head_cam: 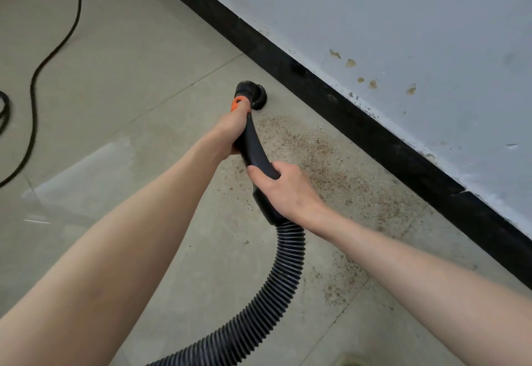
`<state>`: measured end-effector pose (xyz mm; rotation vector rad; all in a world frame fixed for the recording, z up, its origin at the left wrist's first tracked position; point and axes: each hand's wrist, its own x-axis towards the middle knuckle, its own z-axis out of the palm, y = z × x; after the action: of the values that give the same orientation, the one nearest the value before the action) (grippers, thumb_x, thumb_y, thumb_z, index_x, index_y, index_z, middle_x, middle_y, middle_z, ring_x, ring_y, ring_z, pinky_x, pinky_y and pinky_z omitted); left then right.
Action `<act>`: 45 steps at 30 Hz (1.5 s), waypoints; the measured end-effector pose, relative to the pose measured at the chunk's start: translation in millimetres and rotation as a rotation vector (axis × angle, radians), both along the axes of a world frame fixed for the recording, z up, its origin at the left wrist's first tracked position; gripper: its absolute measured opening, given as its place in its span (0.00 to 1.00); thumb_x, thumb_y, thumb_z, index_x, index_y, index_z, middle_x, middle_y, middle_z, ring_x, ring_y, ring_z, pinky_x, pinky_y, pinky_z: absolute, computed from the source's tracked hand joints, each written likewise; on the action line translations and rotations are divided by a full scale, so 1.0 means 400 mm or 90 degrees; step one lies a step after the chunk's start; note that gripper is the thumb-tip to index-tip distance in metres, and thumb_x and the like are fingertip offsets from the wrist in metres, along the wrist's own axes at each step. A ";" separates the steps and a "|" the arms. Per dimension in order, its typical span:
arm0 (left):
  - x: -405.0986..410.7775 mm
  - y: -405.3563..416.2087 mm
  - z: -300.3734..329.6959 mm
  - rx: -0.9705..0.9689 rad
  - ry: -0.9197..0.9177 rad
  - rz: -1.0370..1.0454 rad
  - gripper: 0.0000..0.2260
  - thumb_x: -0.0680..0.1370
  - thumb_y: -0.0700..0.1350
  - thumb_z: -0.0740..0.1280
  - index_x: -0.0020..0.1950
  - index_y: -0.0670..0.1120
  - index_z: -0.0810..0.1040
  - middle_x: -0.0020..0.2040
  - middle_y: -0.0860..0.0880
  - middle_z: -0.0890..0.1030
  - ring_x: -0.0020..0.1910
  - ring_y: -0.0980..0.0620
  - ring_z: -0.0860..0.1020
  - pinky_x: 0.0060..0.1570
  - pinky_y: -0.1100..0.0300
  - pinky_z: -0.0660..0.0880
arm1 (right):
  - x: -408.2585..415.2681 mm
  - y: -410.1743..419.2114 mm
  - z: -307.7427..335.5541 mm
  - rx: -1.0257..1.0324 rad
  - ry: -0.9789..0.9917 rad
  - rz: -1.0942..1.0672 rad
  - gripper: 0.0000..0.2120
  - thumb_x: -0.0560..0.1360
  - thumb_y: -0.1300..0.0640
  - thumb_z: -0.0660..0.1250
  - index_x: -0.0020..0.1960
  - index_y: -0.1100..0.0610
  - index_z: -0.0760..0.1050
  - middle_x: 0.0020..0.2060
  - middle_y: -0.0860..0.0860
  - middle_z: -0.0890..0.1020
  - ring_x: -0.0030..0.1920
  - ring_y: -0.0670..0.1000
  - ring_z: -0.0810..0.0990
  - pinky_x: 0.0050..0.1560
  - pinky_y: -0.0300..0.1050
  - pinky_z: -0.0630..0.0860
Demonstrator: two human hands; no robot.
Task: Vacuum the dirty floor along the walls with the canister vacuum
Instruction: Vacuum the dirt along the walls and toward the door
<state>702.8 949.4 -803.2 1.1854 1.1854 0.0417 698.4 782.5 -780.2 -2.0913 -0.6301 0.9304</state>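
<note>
Head view: I hold the curved black plastic vacuum wand (256,152) with both hands for control. My left hand (230,132) has its fingers wrapped near the orange collar (239,104); my right hand (288,190) grips above the ribbed black hose (276,285). The round black brush nozzle (253,96) sits on the grey tiled floor (129,78), near the black skirting (359,124), beside brown grit (322,158). No writing legible.

two hands, a left hand (229,132) and a right hand (283,190); one vacuum handle (256,150); one ribbed hose (276,285); one round brush nozzle (253,93); one black cable (43,63); one dirt patch (325,164).
</note>
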 end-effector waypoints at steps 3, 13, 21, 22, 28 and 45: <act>0.009 -0.009 0.000 0.019 0.027 -0.025 0.22 0.76 0.61 0.59 0.56 0.44 0.71 0.41 0.48 0.74 0.39 0.50 0.75 0.34 0.58 0.73 | -0.009 -0.015 0.002 0.007 0.031 -0.033 0.19 0.74 0.38 0.64 0.38 0.54 0.74 0.36 0.52 0.82 0.35 0.52 0.80 0.38 0.50 0.76; -0.069 -0.074 -0.024 0.040 0.082 -0.079 0.27 0.75 0.67 0.56 0.55 0.44 0.72 0.47 0.45 0.78 0.46 0.45 0.79 0.49 0.53 0.78 | -0.131 -0.073 -0.005 -0.087 -0.006 -0.046 0.18 0.74 0.36 0.60 0.42 0.51 0.72 0.38 0.51 0.82 0.40 0.55 0.81 0.41 0.49 0.78; -0.045 -0.114 -0.020 0.141 0.079 -0.076 0.24 0.77 0.65 0.55 0.51 0.44 0.73 0.46 0.44 0.78 0.45 0.45 0.79 0.47 0.55 0.76 | -0.120 -0.092 -0.034 -0.031 0.006 -0.067 0.16 0.76 0.39 0.61 0.44 0.52 0.73 0.38 0.52 0.81 0.40 0.56 0.80 0.42 0.50 0.76; -0.046 -0.131 -0.019 0.141 0.079 -0.085 0.23 0.77 0.65 0.55 0.48 0.45 0.73 0.46 0.44 0.78 0.44 0.45 0.79 0.46 0.55 0.76 | -0.123 -0.107 -0.035 -0.028 0.014 -0.072 0.16 0.76 0.39 0.61 0.45 0.52 0.73 0.38 0.52 0.81 0.40 0.56 0.80 0.43 0.51 0.78; -0.065 -0.222 0.014 0.076 0.055 -0.183 0.22 0.78 0.64 0.56 0.49 0.45 0.71 0.41 0.48 0.75 0.42 0.48 0.76 0.42 0.55 0.75 | -0.139 -0.185 -0.016 -0.030 0.036 -0.131 0.18 0.75 0.37 0.60 0.47 0.52 0.74 0.39 0.52 0.81 0.42 0.56 0.81 0.46 0.56 0.79; -0.031 -0.325 -0.001 -0.039 -0.061 -0.215 0.29 0.78 0.63 0.58 0.64 0.38 0.70 0.43 0.45 0.74 0.40 0.48 0.75 0.39 0.56 0.74 | -0.155 -0.251 0.019 -0.092 -0.028 -0.221 0.17 0.76 0.37 0.59 0.45 0.51 0.73 0.39 0.50 0.80 0.41 0.53 0.79 0.38 0.46 0.73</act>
<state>690.2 819.5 -803.6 1.3006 0.8855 -0.1902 636.5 682.2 -772.5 -2.2599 -0.2136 0.7515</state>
